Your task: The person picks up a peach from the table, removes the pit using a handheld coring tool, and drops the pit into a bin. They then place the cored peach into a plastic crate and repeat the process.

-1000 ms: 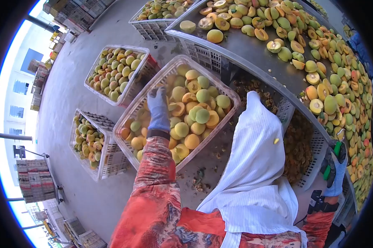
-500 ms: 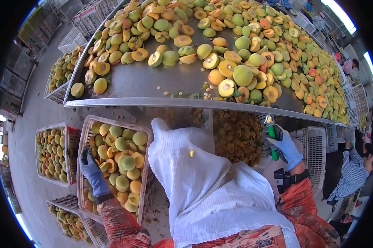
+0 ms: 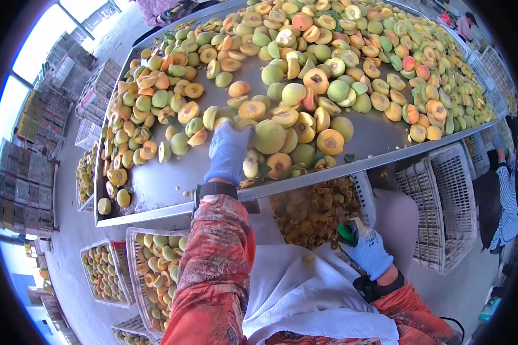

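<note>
My left hand (image 3: 229,152), in a blue-grey glove, reaches over the metal sorting table (image 3: 172,210) into the halved peaches (image 3: 251,109) and whole ones heaped there. Its fingertips are hidden among the fruit, and a large green-yellow peach (image 3: 268,136) lies just right of them. Low at the right, my right hand (image 3: 369,250), also gloved, is closed round a green-handled tool (image 3: 347,234). It is held above my lap, beside a crate of brownish peach scraps (image 3: 316,210) under the table edge. A white cloth (image 3: 296,287) covers my lap.
A crate of peaches (image 3: 155,264) stands at my left, with another crate (image 3: 106,273) beyond it. White plastic crates (image 3: 437,207) stand to the right. Another person (image 3: 503,195) sits at the far right. Stacked crates (image 3: 26,184) line the far left.
My left hand has moved from the peach crate up onto the table's fruit. My right hand with the green-handled tool has lowered and shifted left. The view has turned.
</note>
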`<act>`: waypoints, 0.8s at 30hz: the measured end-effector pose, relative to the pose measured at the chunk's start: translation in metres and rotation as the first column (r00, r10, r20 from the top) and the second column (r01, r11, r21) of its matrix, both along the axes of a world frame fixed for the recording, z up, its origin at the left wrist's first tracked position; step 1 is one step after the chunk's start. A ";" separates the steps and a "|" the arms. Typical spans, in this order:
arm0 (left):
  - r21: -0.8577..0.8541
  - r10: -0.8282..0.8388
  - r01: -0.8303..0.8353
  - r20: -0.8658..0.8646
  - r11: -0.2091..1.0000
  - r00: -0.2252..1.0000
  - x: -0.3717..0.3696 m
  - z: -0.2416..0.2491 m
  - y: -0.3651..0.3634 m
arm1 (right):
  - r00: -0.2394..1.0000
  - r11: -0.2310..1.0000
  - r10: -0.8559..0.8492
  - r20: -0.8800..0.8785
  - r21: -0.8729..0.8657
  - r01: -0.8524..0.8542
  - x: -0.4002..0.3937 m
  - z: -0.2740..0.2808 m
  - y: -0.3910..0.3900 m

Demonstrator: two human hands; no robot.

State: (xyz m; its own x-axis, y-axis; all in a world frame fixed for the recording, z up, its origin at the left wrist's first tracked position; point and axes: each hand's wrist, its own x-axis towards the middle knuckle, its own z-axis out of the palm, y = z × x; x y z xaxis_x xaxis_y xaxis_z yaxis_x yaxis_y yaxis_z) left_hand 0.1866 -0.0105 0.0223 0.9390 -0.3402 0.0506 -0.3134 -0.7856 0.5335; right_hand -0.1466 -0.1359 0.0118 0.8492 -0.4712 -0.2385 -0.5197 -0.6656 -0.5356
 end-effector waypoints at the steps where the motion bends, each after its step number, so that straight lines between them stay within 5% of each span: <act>1: -0.007 -0.018 0.019 0.054 1.000 0.998 0.000 -0.006 -0.003 | 0.996 0.999 0.046 0.081 -0.007 -0.045 -0.005 -0.007 -0.005; 4: -0.290 -0.067 0.077 0.046 0.954 0.997 0.006 -0.028 -0.003 | 0.973 0.995 0.099 0.208 -0.020 -0.097 -0.010 -0.020 -0.010; 8: -0.432 -0.104 0.110 0.037 0.895 0.994 -0.013 -0.017 0.012 | 0.932 0.997 0.023 0.362 0.057 -0.047 0.004 -0.010 -0.005; 9: -0.729 -0.073 -0.115 -0.221 0.674 0.972 -0.027 0.002 0.017 | 0.931 0.997 0.025 0.364 0.059 -0.050 0.007 0.000 -0.003; 10: -0.853 -0.140 -0.381 -0.453 0.358 0.881 -0.037 0.013 0.023 | 0.937 0.994 -0.008 0.350 0.101 -0.029 0.010 0.014 0.000; 12: -0.846 -0.473 -0.530 -0.490 0.055 0.732 -0.045 0.018 0.055 | 0.939 0.989 -0.032 0.343 0.150 -0.021 0.015 0.022 0.003; 13: -0.779 -0.474 -0.628 -0.551 -0.005 0.687 -0.058 0.020 0.065 | 0.942 0.973 -0.010 0.335 0.219 -0.068 0.017 0.022 0.006; 16: -0.660 -0.665 -0.752 -0.561 0.000 0.492 -0.098 0.021 0.085 | 0.885 0.963 0.092 0.456 0.187 -0.196 0.029 0.031 0.023; 18: -0.718 -0.668 -0.690 -0.559 0.092 0.492 -0.123 0.025 0.089 | 0.793 0.949 0.220 0.568 0.062 -0.308 0.039 0.041 0.037; 24: -0.811 -0.574 -0.579 -0.516 0.087 0.637 -0.175 0.023 0.101 | 0.762 0.894 0.448 0.468 -0.258 -0.367 0.056 0.063 0.068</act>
State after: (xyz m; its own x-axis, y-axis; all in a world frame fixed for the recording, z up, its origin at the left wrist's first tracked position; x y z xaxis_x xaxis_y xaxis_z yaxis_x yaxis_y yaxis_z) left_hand 0.0121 0.0910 0.0458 0.8204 -0.5268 -0.2223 0.5271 0.5464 0.6509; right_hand -0.0904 -0.0679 0.0753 0.9471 -0.0469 0.3175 0.1343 -0.8407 -0.5246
